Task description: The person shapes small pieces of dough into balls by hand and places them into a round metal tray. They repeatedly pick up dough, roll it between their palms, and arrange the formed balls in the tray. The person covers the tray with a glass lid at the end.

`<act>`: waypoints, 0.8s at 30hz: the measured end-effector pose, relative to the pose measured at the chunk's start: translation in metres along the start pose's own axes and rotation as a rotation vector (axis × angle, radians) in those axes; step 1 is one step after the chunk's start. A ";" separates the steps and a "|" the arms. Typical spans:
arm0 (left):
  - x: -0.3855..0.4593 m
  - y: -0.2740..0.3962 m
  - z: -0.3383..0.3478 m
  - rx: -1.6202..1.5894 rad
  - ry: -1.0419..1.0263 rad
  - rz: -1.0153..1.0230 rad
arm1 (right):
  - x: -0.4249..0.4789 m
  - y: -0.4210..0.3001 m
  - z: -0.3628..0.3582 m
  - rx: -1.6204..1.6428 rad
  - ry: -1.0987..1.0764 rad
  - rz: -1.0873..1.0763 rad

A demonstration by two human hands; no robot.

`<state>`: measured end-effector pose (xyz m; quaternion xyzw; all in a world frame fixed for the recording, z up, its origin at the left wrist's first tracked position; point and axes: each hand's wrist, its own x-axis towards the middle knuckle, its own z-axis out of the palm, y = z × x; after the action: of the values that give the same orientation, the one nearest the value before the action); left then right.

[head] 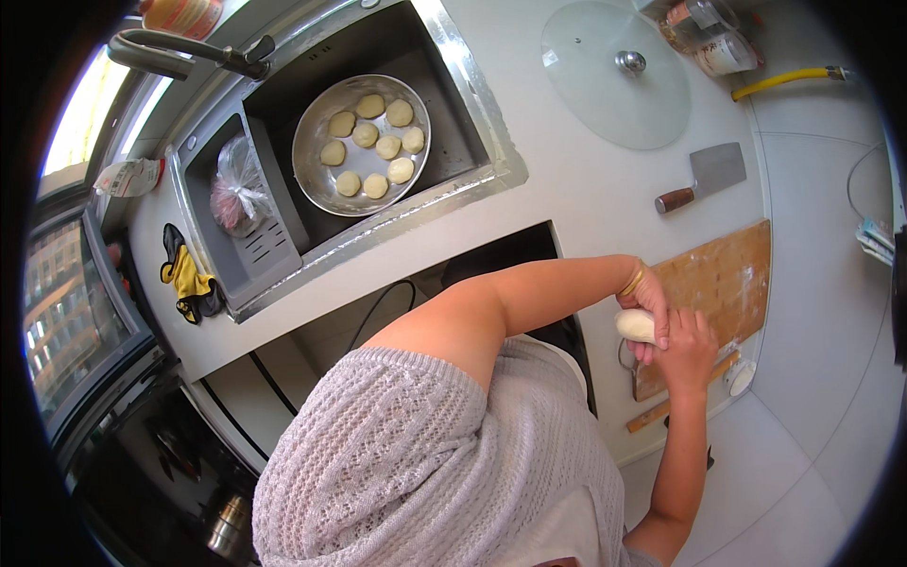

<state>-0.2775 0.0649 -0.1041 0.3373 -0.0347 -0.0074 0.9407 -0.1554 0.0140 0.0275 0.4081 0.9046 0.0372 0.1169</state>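
Above the near edge of the floured wooden cutting board (716, 283), my left hand (650, 301), with a yellow band at its wrist, holds a thick, smooth roll of pale dough (635, 326). One rounded end of the dough sticks out of the grip. My right hand (687, 347) meets the left at the dough's other end, its fingers curled over it; they hide that end. A round metal pan (354, 197) in the sink holds several flattened dough rounds (365, 135), set apart from one another.
Beyond the board lies a cleaver (717, 169) with a wooden handle. A glass lid (602, 85) and jars (726, 53) are farther back. The sink (453, 135) has a faucet (152, 53) and a side basin holding a tied plastic bag (241, 191). Gloves (190, 276) lie left of it.
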 end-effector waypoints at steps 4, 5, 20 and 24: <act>0.007 -0.003 0.007 0.235 0.128 -0.073 | -0.003 -0.002 0.000 -0.063 -0.093 -0.030; 0.012 -0.006 0.006 0.352 0.196 -0.126 | -0.008 -0.001 0.007 -0.048 -0.132 -0.004; 0.078 0.015 0.038 1.660 0.958 -0.057 | -0.104 0.073 0.078 2.450 -0.214 0.226; 0.099 0.018 0.002 1.402 1.149 0.070 | -0.127 0.081 0.057 2.510 0.506 -0.111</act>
<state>-0.1789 0.0739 -0.0846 0.7830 0.4332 0.2136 0.3919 -0.0015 -0.0286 0.0079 0.1817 0.3319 -0.7661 -0.5195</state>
